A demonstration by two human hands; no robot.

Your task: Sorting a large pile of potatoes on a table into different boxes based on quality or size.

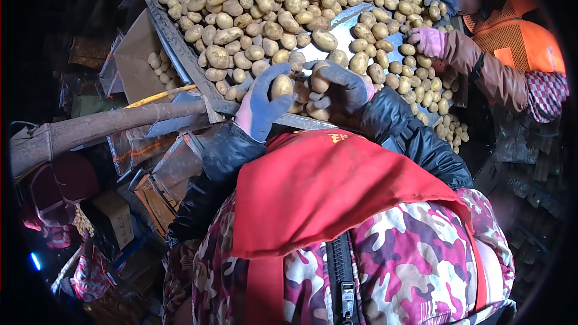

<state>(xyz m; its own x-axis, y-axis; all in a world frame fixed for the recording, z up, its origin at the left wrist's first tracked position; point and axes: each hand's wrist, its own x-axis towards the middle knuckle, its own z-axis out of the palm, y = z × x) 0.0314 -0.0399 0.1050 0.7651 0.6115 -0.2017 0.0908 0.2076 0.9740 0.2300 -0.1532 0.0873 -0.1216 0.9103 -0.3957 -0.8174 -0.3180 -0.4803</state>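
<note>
A large heap of potatoes [271, 22] covers a metal-edged sorting table in front of me. My left hand [265, 104], in a blue-coated glove, holds a yellow potato [282, 86] between thumb and fingers at the near edge of the heap. Just to the right, my right hand [345, 83], gloved too and slightly blurred, grips a brownish potato [319, 77]. Several more potatoes lie between and below the two hands, partly in shadow.
Across on the right, a co-worker in an orange vest [519, 31] reaches a pink-gloved hand [426, 41] into the potatoes. A thick wooden pole [108, 126] meets the table's left corner. Lined boxes [140, 63] stand at the left, one holding potatoes.
</note>
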